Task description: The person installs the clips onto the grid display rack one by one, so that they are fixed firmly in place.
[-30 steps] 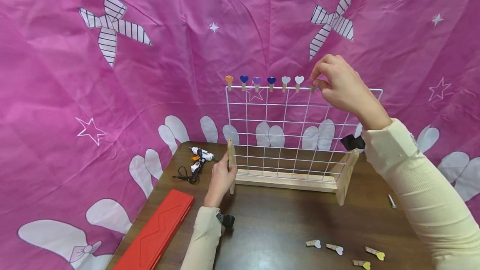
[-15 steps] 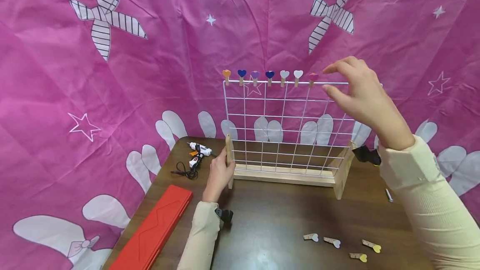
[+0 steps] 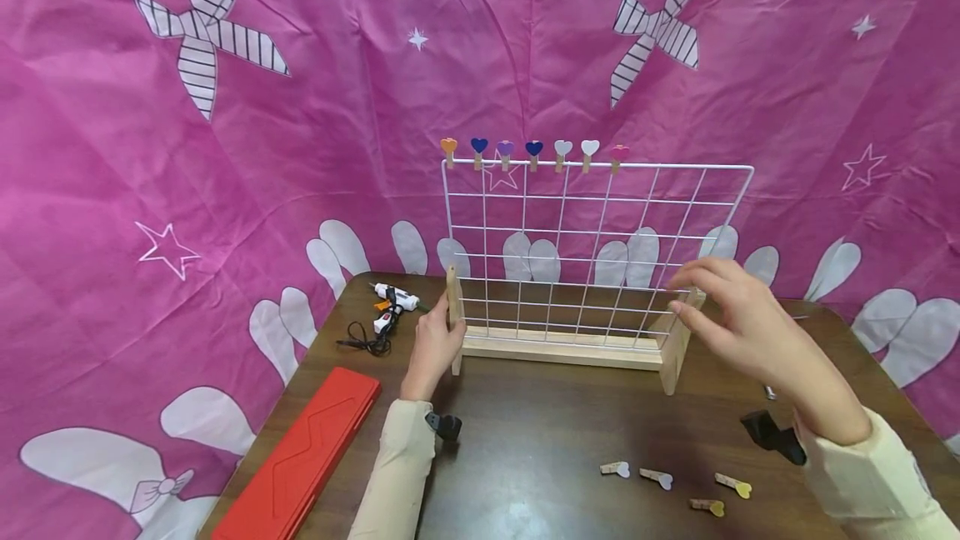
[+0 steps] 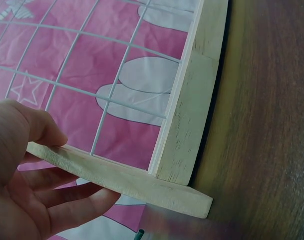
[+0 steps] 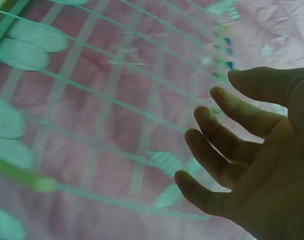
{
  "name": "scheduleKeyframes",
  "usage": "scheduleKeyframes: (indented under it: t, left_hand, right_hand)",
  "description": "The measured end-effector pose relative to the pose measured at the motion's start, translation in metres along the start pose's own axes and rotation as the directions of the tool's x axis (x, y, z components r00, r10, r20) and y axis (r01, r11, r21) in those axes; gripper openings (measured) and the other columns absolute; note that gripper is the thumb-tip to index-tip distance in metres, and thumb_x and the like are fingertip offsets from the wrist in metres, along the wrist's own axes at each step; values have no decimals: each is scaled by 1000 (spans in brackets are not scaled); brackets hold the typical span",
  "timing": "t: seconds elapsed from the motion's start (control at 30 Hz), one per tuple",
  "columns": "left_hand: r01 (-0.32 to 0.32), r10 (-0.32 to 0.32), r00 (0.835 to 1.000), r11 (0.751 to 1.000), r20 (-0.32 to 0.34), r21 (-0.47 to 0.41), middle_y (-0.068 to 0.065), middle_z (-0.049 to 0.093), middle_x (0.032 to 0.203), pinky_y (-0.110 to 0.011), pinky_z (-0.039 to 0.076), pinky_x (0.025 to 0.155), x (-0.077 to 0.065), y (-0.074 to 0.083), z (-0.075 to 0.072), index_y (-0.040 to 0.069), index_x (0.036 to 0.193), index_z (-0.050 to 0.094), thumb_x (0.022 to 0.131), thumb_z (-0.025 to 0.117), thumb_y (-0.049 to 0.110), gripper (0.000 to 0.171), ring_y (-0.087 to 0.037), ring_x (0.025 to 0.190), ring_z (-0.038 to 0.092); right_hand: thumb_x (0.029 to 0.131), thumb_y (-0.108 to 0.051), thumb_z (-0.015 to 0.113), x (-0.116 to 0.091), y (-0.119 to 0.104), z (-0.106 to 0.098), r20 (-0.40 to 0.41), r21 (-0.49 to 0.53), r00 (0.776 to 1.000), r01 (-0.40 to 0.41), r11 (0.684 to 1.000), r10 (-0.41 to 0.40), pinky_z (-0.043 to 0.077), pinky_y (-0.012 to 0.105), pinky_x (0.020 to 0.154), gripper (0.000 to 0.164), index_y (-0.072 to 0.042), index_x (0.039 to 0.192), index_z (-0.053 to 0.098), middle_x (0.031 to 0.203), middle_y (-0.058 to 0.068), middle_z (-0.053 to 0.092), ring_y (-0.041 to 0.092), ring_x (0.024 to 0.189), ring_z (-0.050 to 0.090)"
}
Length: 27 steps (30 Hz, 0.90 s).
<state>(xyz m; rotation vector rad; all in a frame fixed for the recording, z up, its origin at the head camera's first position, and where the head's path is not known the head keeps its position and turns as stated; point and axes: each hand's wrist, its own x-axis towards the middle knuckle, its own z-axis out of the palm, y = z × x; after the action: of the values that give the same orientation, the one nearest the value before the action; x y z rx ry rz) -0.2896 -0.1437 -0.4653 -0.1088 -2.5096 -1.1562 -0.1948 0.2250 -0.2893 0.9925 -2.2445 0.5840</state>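
Head view: A person's left hand (image 3: 433, 348) grips the end upright (image 3: 453, 294) of a pale wooden stand (image 3: 562, 350) on a dark brown wooden table (image 3: 525, 440), apparently to steady the white wire grid (image 3: 558, 230) rising from it. Along the grid's top bar, seven small wooden clips with coloured hearts (image 3: 534, 148) run in a row from the person's left, the last one pink; hearts up and spaced apart, each seems set to be seen. The right hand (image 3: 738, 323) hovers near the stand's right end, fingers parted, holding nothing. Two white-hearted clips (image 3: 617, 469) and two yellow-hearted clips (image 3: 733, 485) lie loose on the near side, apparently placed within easy reach.

Left wrist view: Thumb and fingers straddle the upright, a hold that likely checks wobble.

Right wrist view: Thumb and fingers spread loosely around nothing; the row of clips beyond is blurred.
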Motion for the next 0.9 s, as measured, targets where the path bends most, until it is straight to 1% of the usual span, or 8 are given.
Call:
scheduleKeyframes:
  t: [0.1, 0.23, 0.37, 0.53, 0.57, 0.67, 0.8, 0.9]
  left_hand:
    - [-2, 2, 1000, 1000, -1, -2, -15, 66, 94, -40, 50, 64, 0, 0, 1, 12, 136, 45, 84, 58, 13, 54, -23, 76, 61]
    - [-12, 12, 1000, 1000, -10, 3, -13, 66, 92, -40, 49, 62, 1, -1, 2, 13, 133, 47, 83, 58, 13, 51, -22, 73, 60]
    - [-11, 11, 1000, 1000, -12, -4, -13, 66, 94, -40, 49, 62, 0, -2, 2, 14, 133, 47, 83, 58, 13, 52, -21, 70, 59]
    - [-8, 8, 1000, 1000, -8, -1, -13, 66, 96, -39, 49, 62, 0, -1, 1, 14, 136, 45, 83, 57, 13, 54, -19, 67, 57]
    - [-10, 10, 1000, 1000, -8, 3, -13, 66, 95, -39, 48, 62, 0, -1, 1, 14, 135, 45, 83, 57, 14, 53, -19, 67, 57]
    - [-7, 7, 1000, 1000, -11, 3, -12, 66, 92, -39, 49, 61, 0, -1, 1, 15, 133, 47, 83, 57, 13, 52, -19, 67, 57]
    - [-3, 3, 1000, 1000, -14, 0, -11, 66, 91, -39, 50, 62, 1, 0, 1, 15, 132, 48, 83, 57, 13, 51, -19, 69, 59]
    - [1, -1, 1000, 1000, -7, -1, -13, 66, 94, -40, 50, 64, 0, -1, 0, 14, 134, 46, 83, 57, 13, 52, -20, 70, 59]
  right_hand:
    - [70, 3, 71, -29, 8, 10, 53, -13, 998, -41, 999, 41, 32, 16, 83, 30, -13, 94, 64, 98, -2, 58, 13, 95, 51]
    - [71, 3, 71, -71, 20, 25, 117, -26, 986, -118, 993, 121, 37, 18, 75, 31, -18, 92, 63, 96, -7, 57, 7, 89, 51]
    - [72, -1, 73, -115, 29, 40, 161, -57, 968, -185, 981, 192, 40, 27, 69, 29, -22, 90, 62, 92, -13, 56, 6, 87, 51]
    - [72, -9, 75, -162, 37, 50, 263, -84, 933, -229, 970, 244, 43, 28, 68, 27, -22, 92, 62, 93, -15, 55, 6, 87, 53]
    - [72, -12, 76, -170, 39, 51, 297, -85, 921, -236, 968, 251, 44, 27, 68, 26, -22, 92, 62, 94, -15, 54, 5, 86, 54]
    - [70, -20, 78, -189, 45, 51, 420, -100, 859, -276, 956, 292, 46, 30, 65, 27, -20, 92, 62, 93, -13, 54, 7, 84, 54]
    - [65, -27, 80, -208, 50, 50, 551, -158, 736, -371, 915, 394, 46, 38, 64, 31, -17, 89, 63, 92, -7, 54, 16, 82, 55]
    - [63, -29, 80, -218, 52, 50, 601, -181, 670, -418, 890, 437, 44, 37, 61, 31, -18, 85, 62, 88, -8, 52, 16, 79, 53]
